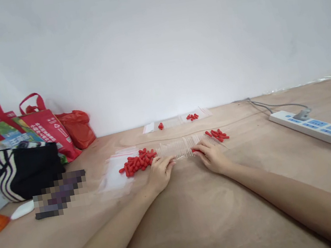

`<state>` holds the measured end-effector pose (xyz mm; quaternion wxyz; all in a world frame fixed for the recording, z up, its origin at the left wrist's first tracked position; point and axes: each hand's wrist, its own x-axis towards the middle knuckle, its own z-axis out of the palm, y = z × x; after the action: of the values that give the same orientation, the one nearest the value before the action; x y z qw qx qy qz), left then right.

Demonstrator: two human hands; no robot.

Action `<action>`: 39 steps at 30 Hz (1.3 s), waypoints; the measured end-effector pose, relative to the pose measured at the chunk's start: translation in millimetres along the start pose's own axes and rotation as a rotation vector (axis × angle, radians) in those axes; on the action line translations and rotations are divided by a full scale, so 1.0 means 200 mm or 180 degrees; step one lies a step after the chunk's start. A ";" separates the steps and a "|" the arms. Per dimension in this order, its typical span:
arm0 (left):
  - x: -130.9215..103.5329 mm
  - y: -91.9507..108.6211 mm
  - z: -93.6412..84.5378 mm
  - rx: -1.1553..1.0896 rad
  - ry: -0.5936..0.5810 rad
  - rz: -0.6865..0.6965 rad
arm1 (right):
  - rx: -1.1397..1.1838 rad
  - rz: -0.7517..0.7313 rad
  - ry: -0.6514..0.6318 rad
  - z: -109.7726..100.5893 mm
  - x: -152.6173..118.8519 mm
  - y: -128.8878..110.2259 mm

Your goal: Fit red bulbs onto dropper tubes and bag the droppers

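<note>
My left hand (161, 173) is closed, its thumb and fingertips pinched at the near edge of a row of thin clear tubes (177, 148). A short clear tube (180, 158) reaches from those fingertips toward the right. My right hand (212, 157) is closed on a small red bulb-shaped piece (197, 150), partly hidden by the fingers. Beside my left hand lies a heap of red bulb-shaped pieces (136, 162). A smaller group of red pieces (218, 134) sits just past my right hand.
Clear plastic bags (117, 174) lie under and beside the left heap. Near the wall are another plastic bag (148, 127) and a few red pieces (192, 117). A white power strip (318, 128) with a grey cable is right; shopping bags (43, 134) and a black bag (36, 171) stand left.
</note>
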<state>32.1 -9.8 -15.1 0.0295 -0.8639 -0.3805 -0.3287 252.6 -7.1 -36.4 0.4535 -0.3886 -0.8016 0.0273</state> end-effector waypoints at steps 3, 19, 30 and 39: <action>-0.01 0.01 0.02 -0.0167 -0.0059 0.0023 | 0.0104 -0.0106 -0.0254 0.03 -0.01 -0.03; 0.01 0.02 0.01 -0.0284 -0.0297 0.0065 | 0.0441 -0.0341 -0.0505 0.01 -0.01 -0.05; 0.00 0.01 0.03 -0.0343 -0.0175 0.0421 | 0.0562 -0.0219 -0.0615 0.00 0.00 -0.06; 0.00 0.01 0.04 -0.0189 -0.0116 0.0575 | 0.0566 -0.0296 -0.0623 -0.01 -0.01 -0.07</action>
<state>38.7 -9.0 -20.9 0.0265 -0.9010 -0.2916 -0.3201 247.2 -19.2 -31.1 0.4066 -0.3049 -0.8535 0.1149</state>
